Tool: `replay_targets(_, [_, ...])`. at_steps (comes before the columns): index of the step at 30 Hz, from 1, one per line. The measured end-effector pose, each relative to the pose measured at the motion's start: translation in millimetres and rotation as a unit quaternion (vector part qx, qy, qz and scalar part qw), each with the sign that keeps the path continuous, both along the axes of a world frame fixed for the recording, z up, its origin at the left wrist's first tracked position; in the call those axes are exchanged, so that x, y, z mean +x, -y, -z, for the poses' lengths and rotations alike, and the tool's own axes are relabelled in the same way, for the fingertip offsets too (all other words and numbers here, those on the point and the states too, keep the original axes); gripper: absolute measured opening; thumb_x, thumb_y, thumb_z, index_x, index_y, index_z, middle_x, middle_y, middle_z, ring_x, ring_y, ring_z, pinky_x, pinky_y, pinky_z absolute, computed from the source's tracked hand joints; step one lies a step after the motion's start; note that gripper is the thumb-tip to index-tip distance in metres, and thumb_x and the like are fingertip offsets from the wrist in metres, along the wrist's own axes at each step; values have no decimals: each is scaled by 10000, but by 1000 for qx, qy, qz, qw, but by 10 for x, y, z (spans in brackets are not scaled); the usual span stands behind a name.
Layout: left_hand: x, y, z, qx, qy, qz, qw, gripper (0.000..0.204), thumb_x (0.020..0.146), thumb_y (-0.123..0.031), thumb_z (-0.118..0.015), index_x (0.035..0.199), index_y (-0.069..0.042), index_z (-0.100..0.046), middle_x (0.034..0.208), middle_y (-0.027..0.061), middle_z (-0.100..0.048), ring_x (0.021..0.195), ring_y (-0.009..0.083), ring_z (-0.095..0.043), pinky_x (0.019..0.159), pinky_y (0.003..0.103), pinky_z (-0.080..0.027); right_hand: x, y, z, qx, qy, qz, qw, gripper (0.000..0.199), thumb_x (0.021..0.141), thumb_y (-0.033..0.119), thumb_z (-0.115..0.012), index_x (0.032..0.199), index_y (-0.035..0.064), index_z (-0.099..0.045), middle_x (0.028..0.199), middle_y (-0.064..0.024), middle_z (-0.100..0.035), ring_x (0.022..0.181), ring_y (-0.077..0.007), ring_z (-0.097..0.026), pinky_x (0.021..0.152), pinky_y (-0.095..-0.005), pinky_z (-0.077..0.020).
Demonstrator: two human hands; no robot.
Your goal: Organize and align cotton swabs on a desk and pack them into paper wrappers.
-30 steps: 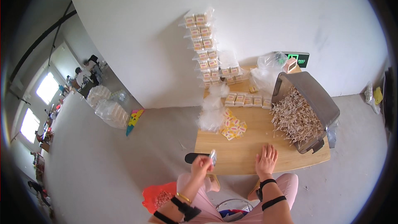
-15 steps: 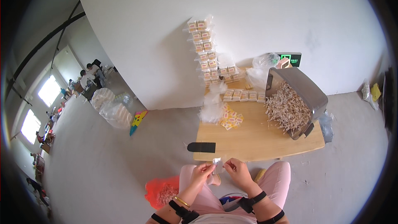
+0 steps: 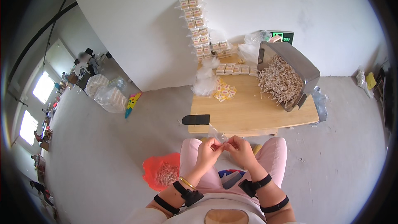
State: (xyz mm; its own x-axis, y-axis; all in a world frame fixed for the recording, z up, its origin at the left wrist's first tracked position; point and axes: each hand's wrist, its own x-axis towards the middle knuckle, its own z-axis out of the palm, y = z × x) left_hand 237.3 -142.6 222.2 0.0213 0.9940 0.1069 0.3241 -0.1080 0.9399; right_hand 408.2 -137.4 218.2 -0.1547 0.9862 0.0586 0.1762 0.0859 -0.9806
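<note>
My left hand and my right hand meet above my lap, just in front of the table's near edge. Fingers and thumbs of both are pinched together on a small clear plastic bag, which sticks up from between them toward the table. What the bag holds, if anything, I cannot make out. Beyond the left hand, a black round-ended strip juts out over the table's left front corner. Small yellow-and-white cards lie scattered on the wooden table, beside a heap of clear bags.
A tipped grey plastic bin spills thin cotton-swab-like sticks on the table's right. Packed boxes line the back, near a tall stack of bagged packs. A red bag with sticks lies on the floor by my left leg.
My hands have come together, and the right fingers now meet the left ones at the bag. The view has shifted, so the table and wall sit higher in the picture.
</note>
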Motion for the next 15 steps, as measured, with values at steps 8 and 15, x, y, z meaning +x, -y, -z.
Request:
replay_targets(8, [-101,9,-55,-134,103,67,983,185,912,-141,-807,836,-41,-671,749,-7,-665,624,44,-561,550,223,-421,64,68,-20,27,-23,8,999,153,915,124,-703,954,-23,-716,802,-149,-739,728,-212,-728,703,-328,-573])
replay_targets(15, [-48,44,-20,-97,166,33,981,250,913,-253,-811,916,-48,-667,785,-2,-589,577,62,-515,456,243,-356,110,118,-120,34,59,65,996,138,879,136,-691,889,1,-716,769,-164,-722,707,-275,-724,681,-358,-569])
